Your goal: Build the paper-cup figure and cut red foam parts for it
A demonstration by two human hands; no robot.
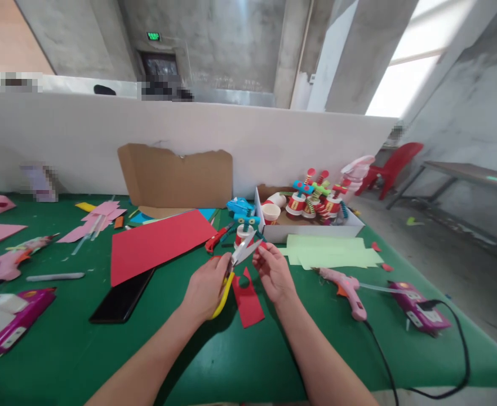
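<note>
One pair of yellow-handled scissors [233,262], spread apart, is gripped in your left hand [208,286]; your right hand [275,273] pinches one small red paper piece [262,246] near their tips. One holed red paper strip [251,307] lies below on the tabletop [198,361], between two pink glue guns [349,288].

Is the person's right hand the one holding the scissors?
No, the left hand holds the scissors, while the right hand pinches a small red piece.
</note>
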